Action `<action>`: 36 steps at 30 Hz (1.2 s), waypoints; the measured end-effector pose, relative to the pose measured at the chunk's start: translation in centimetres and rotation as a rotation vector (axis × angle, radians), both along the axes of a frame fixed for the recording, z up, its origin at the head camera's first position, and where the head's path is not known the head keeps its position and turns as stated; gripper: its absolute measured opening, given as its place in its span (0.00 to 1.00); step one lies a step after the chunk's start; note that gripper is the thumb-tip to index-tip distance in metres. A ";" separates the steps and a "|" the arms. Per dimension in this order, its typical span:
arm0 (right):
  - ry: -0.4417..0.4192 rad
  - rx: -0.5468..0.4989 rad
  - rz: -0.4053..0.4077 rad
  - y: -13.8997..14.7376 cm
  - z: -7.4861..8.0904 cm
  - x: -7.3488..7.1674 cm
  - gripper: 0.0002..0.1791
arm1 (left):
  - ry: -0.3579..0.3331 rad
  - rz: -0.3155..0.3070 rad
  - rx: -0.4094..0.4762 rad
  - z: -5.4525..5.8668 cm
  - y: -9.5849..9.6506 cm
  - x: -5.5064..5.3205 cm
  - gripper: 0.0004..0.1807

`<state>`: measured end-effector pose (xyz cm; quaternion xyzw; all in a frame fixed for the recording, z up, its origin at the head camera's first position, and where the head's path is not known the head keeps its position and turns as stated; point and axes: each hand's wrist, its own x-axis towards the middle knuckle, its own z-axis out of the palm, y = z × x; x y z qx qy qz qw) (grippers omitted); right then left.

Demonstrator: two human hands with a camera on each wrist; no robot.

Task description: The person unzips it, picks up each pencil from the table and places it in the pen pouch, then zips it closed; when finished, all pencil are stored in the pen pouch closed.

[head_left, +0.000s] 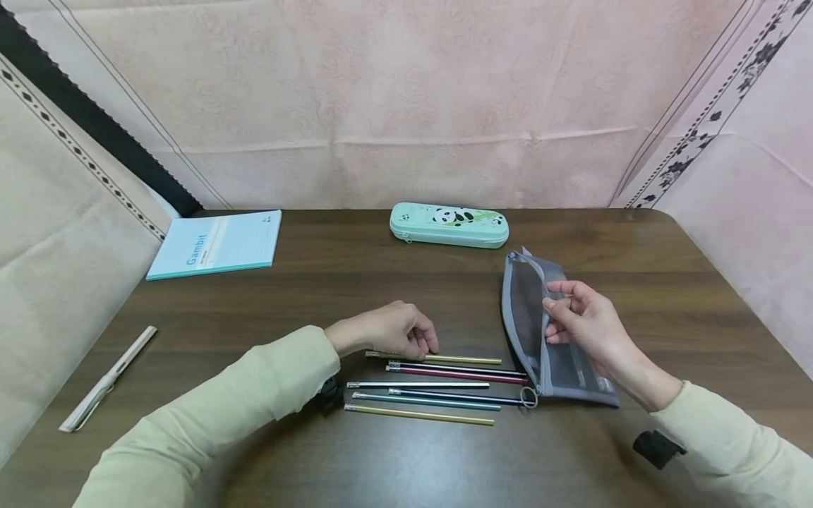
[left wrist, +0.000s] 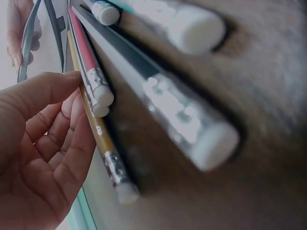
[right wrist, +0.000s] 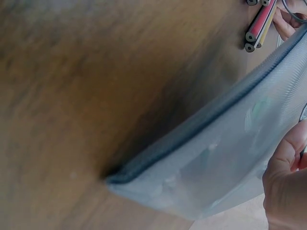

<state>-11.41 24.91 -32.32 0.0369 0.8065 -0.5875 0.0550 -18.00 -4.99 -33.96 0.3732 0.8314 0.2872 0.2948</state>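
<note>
Currently pinching one gold pencil [head_left: 466, 360] of seven in bent left hand [head_left: 396, 331], edge of one gaping pouch [head_left: 565, 379] in half-curled right hand [head_left: 587, 319].

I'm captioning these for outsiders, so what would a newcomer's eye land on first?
Probably the row of pencils near the head view's centre, where the left hand pinches the far gold pencil. To the right, the right hand holds the edge of a gaping gray pouch. Further back, the mint panda case stands out.
</note>
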 end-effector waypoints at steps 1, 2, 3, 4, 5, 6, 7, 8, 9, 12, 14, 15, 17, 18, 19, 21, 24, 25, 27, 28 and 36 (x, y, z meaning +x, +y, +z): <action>0.002 0.000 -0.001 0.0 0.0 0.0 0.27 | 0.020 -0.001 -0.010 0.1 0.0 0.1 0.07; 0.003 -0.002 -0.002 0.1 0.0 0.0 0.27 | 0.035 0.000 -0.016 0.2 0.1 0.1 0.07; 0.004 -0.006 -0.002 0.1 0.0 0.0 0.27 | 0.056 0.000 -0.025 0.3 0.1 0.1 0.08; 0.004 -0.006 -0.001 0.1 0.0 0.0 0.27 | 0.072 0.005 -0.033 0.3 0.1 0.1 0.08; 0.004 -0.009 0.000 0.1 -0.1 0.0 0.27 | 0.090 0.010 -0.039 0.4 0.1 0.1 0.09; 0.004 -0.011 0.002 0.1 -0.1 0.0 0.27 | 0.105 0.015 -0.042 0.5 0.0 0.0 0.09; 0.004 -0.012 0.005 0.1 -0.1 0.0 0.27 | 0.115 0.024 -0.046 0.6 0.0 -0.1 0.09; 0.004 -0.014 0.006 0.1 -0.2 0.0 0.27 | 0.121 0.037 -0.048 0.7 -0.1 -0.2 0.09; 0.004 -0.014 0.007 0.1 -0.2 0.0 0.27 | 0.125 0.049 -0.046 0.8 -0.1 -0.4 0.10; 0.006 -0.011 0.007 0.0 -0.2 0.0 0.27 | 0.079 0.095 -0.020 1.3 -0.1 -1.0 0.09; 0.007 -0.011 0.006 0.0 -0.2 0.0 0.27 | 0.013 0.128 0.011 1.5 0.3 -1.5 0.09; 0.007 -0.012 0.004 0.0 -0.1 0.0 0.27 | -0.036 0.145 0.032 1.5 0.5 -1.7 0.09; 0.005 -0.015 0.002 0.0 -0.1 0.0 0.28 | -0.157 0.189 0.078 1.5 1.3 -1.9 0.09; 0.003 -0.018 0.001 -0.1 -0.1 0.0 0.28 | -0.228 0.215 0.107 1.4 1.8 -2.0 0.10; 0.002 -0.022 -0.001 -0.1 -0.1 0.0 0.28 | -0.307 0.243 0.139 1.2 2.3 -2.0 0.11; 0.001 -0.029 -0.004 -0.2 -0.1 0.0 0.27 | -0.450 0.297 0.206 0.8 3.6 -2.0 0.13; 0.000 -0.031 -0.002 -0.3 -0.1 0.1 0.27 | -0.614 0.353 0.292 0.4 5.6 -1.7 0.17; 0.000 -0.030 0.000 -0.3 -0.1 0.1 0.27 | -0.655 0.366 0.313 0.3 6.3 -1.5 0.18; -0.001 -0.026 0.001 -0.4 -0.1 0.1 0.27 | -0.714 0.381 0.345 0.2 7.7 -1.2 0.20; -0.001 -0.022 0.000 -0.4 -0.1 0.1 0.27 | -0.740 0.387 0.358 0.2 8.3 -1.1 0.21; -0.002 -0.025 0.009 -0.7 0.2 0.1 0.27 | -0.768 0.490 0.412 0.0 12.2 -0.5 0.23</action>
